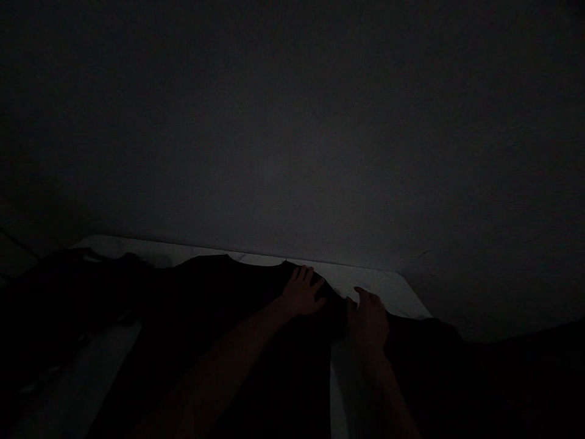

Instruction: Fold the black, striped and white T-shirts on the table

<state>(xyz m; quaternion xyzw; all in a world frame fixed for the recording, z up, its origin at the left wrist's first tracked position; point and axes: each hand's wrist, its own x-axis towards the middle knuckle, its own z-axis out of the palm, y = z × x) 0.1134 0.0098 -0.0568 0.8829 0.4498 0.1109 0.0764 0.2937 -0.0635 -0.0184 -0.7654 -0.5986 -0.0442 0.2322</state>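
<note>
A black shirt (219, 305) lies spread on a white, marble-patterned table (384, 281), its curved neckline towards the wall. My left hand (302, 292) rests flat on the shirt's shoulder, right of the neckline, with its fingers spread. Over the sleeve on the right is my right hand (369, 320), its fingers bent and its thumb apart from them; no grip on the cloth shows. The scene is very dark, so folds and the shirt's lower part are hard to make out.
Behind the table's far edge rises a plain grey wall (292, 134). More dark cloth (68, 280) lies at the left, and another dark shape (425, 341), perhaps cloth, is at the right. Pale table surface (91, 372) shows at lower left.
</note>
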